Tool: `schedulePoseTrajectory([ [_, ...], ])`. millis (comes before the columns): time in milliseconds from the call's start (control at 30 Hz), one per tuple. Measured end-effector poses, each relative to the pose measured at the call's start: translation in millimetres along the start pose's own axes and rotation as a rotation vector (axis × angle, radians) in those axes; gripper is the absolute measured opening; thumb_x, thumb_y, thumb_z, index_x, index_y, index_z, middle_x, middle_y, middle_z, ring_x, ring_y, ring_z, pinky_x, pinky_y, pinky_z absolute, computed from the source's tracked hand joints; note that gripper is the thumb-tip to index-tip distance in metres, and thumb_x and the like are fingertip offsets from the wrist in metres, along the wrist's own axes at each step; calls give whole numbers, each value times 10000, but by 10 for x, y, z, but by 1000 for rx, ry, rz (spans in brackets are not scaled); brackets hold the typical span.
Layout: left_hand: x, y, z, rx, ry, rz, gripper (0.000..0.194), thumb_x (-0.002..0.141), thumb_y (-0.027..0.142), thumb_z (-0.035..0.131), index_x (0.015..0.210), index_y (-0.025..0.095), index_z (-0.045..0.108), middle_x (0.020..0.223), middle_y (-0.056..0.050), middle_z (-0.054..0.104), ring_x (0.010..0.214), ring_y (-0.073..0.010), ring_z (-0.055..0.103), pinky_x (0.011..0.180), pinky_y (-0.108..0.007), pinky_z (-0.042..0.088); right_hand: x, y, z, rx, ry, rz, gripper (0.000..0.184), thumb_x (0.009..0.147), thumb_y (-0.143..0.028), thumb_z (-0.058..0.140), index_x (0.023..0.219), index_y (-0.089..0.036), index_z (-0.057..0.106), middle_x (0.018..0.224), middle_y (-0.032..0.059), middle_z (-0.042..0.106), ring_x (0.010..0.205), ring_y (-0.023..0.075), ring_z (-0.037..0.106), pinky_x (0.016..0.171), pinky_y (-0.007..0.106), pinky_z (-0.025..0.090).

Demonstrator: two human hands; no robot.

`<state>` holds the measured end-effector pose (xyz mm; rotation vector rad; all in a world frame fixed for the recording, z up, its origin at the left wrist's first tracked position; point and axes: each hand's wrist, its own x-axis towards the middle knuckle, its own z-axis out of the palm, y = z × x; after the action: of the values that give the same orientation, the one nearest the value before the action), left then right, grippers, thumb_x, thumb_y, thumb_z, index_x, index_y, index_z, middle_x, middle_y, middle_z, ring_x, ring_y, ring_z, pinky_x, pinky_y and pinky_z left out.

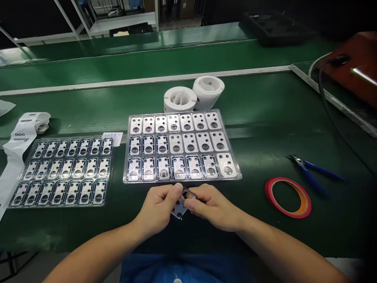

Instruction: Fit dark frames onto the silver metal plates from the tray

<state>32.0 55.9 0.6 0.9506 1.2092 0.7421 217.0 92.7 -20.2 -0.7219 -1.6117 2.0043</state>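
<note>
Between my two hands, just in front of the middle tray, is a small metal plate (179, 210) with round holes, tilted with one corner toward me. My left hand (159, 204) pinches it from the left, thumb on top. The fingers of my right hand (213, 204) are closed on its upper right edge, near a large round opening. My fingertips hide much of the plate. Beyond my hands lies a clear plastic tray (182, 181) with rows of similar plates; some have dark blue edging, others look plain silver.
Left of it lies another filled clear tray (59, 205) with a paper label (113, 138). A printed sticker strip (17, 137) trails off left. White label rolls (180, 100) stand behind the middle tray. Rightward are red tape (288, 197), blue-handled cutters (315, 169) and a black cable (330, 114).
</note>
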Motion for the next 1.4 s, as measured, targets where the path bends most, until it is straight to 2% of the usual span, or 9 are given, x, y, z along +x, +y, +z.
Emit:
schedulePoseTrajectory([
  [167,-1,5,-3,-38,-87,-20,590,853,663,559,613,126,605,548,-36,627,498,-98,578,547,-209,486,15,30,3,141,184,-85,427,973,-496,566,706,-182,452,551,-72,338,466,70,268,441,220,209],
  [300,3,-20,-13,-37,-82,-17,573,876,649,532,651,128,611,516,-31,622,477,-98,571,542,-211,481,37,39,37,52,122,-132,518,999,-490,527,604,-163,452,524,-51,361,452,60,283,435,224,216],
  [433,14,-31,-11,36,-137,49,583,860,667,539,670,122,626,559,-41,632,518,-102,576,557,-210,478,51,90,50,169,68,-87,526,990,-561,493,641,-167,484,482,-76,310,396,58,239,391,220,202],
  [533,11,-60,-13,146,-119,120,536,903,607,518,674,132,612,548,-25,608,509,-91,546,544,-199,442,59,142,66,174,88,-111,543,977,-617,469,663,-174,484,488,-76,316,406,69,266,401,221,261],
  [667,17,-156,-13,201,-65,223,482,949,563,461,715,154,562,483,30,506,437,-68,449,473,-183,348,66,168,82,124,107,-138,561,986,-608,459,647,-164,503,481,-51,371,427,81,330,425,226,274],
  [767,29,-199,-4,183,-96,258,458,965,541,445,751,156,567,493,32,509,455,-78,495,499,-187,391,64,182,65,107,112,-133,555,998,-581,458,658,-150,542,460,-46,403,409,82,362,424,225,293],
  [933,25,-124,-13,102,-120,201,493,907,597,526,768,130,603,587,-19,615,554,-105,588,602,-221,491,76,227,32,130,194,-119,603,986,-591,466,574,-154,521,428,-50,367,384,76,332,407,224,271],
  [1067,23,-60,-25,35,-155,162,501,841,611,617,903,114,633,655,-22,633,582,-99,579,589,-219,499,89,215,31,149,267,-113,617,971,-596,471,525,-171,486,405,-65,305,375,77,305,400,228,244],
  [1400,45,-45,-20,17,-86,165,485,867,582,579,671,138,590,584,-31,636,557,-105,576,609,-226,483,52,144,38,149,235,-53,635,953,-586,515,471,-175,466,377,-57,318,346,72,312,403,241,230],
])
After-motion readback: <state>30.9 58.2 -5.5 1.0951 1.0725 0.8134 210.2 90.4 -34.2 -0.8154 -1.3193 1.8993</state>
